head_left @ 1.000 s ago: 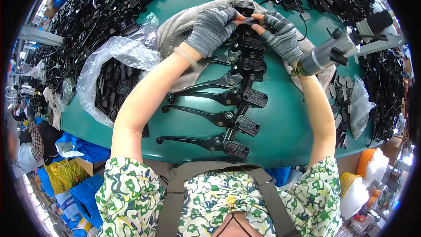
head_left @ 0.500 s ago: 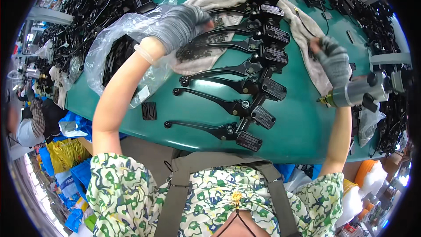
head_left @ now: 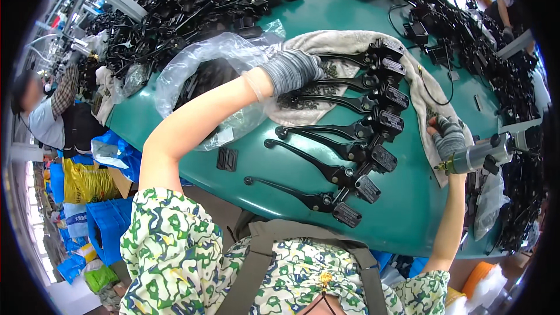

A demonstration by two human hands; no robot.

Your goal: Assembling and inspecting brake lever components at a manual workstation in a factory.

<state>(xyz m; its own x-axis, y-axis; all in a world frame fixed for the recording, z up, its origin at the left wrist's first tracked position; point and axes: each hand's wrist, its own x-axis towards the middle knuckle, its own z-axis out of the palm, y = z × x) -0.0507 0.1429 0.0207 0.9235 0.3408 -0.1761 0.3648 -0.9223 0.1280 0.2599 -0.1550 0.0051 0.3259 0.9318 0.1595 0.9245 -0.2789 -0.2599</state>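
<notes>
Table (head_left: 402, 216), green, carries the lot. Light cloth (head_left: 350, 39) arcs round the far end, prob. to keep small bits from rolling. Row of black lever units (head_left: 391, 122) runs near edge to far on table, levers pointing L, caps R; likely lined up so each cap is reachable w/o overlap. Clear bag (head_left: 181, 76) L of row, mouth open, black parts inside, prob. for quick access. Silver power tool (head_left: 484, 154) overlaps R wrist, tip pointing L, seemingly parked close for use. L hand (head_left: 291, 72), gloved, fingers bent down by far levers; grip hidden, can't tell. R hand (head_left: 449, 136) curled over cloth's R strip, thumb nr fingertips; contents unclear. Two flat black plates (head_left: 226, 159) nr bag. Tiny dark bits (head_left: 331, 70) on cloth beside L hand.
</notes>
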